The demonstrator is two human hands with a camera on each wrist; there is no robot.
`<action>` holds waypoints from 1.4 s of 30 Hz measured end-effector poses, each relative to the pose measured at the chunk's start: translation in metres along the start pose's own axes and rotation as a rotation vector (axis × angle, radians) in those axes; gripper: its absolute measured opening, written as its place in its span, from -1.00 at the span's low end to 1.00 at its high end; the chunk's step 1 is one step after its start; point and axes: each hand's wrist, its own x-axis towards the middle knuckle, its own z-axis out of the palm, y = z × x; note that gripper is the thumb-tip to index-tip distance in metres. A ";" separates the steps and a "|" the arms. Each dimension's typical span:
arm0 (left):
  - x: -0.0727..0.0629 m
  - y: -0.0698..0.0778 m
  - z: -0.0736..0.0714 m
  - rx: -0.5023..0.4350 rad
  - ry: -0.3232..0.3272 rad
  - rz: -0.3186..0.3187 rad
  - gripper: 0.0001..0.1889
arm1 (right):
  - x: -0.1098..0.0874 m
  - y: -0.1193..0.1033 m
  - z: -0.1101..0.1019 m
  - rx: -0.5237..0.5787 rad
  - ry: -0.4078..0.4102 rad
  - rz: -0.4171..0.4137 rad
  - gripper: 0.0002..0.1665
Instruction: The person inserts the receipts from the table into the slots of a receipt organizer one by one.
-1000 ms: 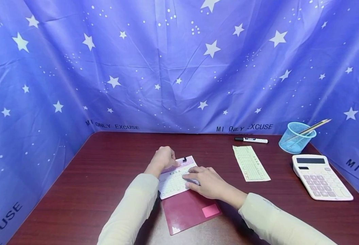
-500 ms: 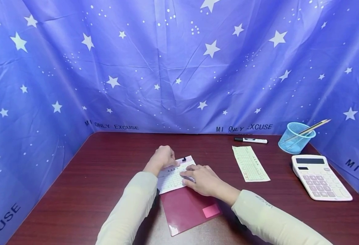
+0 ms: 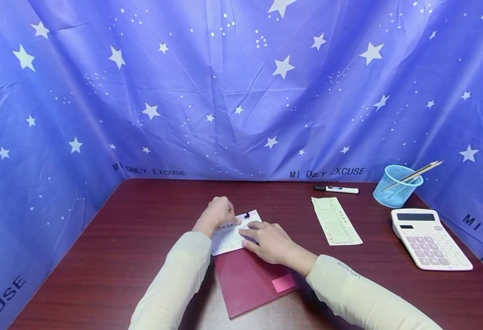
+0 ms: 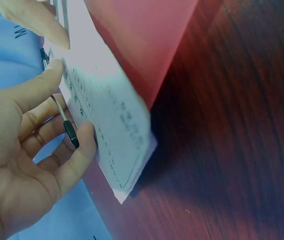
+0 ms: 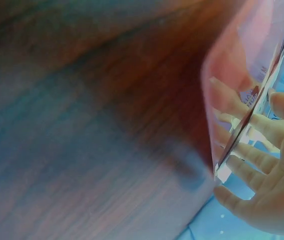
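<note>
White form (image 3: 227, 241) sits higher on the red clipboard (image 3: 245, 282) than a moment ago, near the black clip (image 3: 247, 216); we judge it nearly aligned. The right hand (image 3: 272, 243) spreads over it; the left hand (image 3: 218, 213) curls at its top edge, whether pinching we cannot tell.

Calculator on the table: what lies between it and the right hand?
The head view shows the green printed slip lying on the table between the right hand and the calculator, touching neither, with bare wood on either side.
</note>
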 end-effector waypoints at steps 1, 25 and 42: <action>0.000 0.000 0.000 -0.001 0.001 -0.001 -0.69 | 0.000 0.000 0.000 0.005 -0.003 0.003 -0.57; -0.003 0.004 -0.002 0.023 -0.017 -0.002 -0.69 | 0.004 -0.006 0.003 -0.005 -0.042 0.073 -0.51; -0.007 0.003 0.003 0.097 0.055 0.070 -0.69 | 0.003 0.010 -0.003 0.190 -0.038 -0.009 -0.55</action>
